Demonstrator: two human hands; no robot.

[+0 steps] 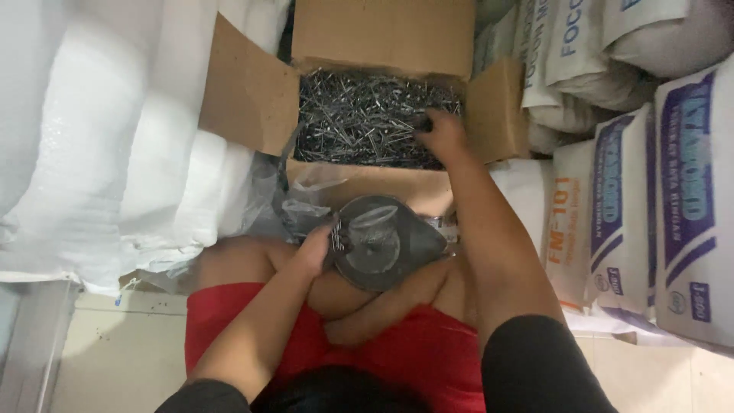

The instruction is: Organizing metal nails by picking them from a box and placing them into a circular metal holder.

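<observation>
Nearest the camera, the person sits low in red shorts (428, 344), knees drawn up, with both forearms reaching forward. The left hand (317, 246) is closed on the left rim of a dark grey scoop-shaped pan (382, 243), thumb and fingers clamped over the edge; the pan rests over the knees with its open side facing up. A few nails appear to be pinched at that rim, though the detail is too small to confirm. A crumpled clear plastic bag (306, 203) lies just beyond the pan, touching the box front.

Further out, an open cardboard box (252, 92) stands with its flaps folded outward, holding a loose heap of dark steel nails (359, 118). The nails lie in every direction, so no single long axis applies to the pile. The right hand (440, 130) is at the right edge of the heap, fingers curled down into the nails; whether it has closed on a bunch cannot be told, as the fingertips are buried.

The governing relation: the heap lies directly ahead of and beyond the pan, and the right hand is in contact with it while the left is well short, occupied at the pan.

White woven sacks (92, 153) are stacked left; printed bags (673, 199) stand right.
</observation>
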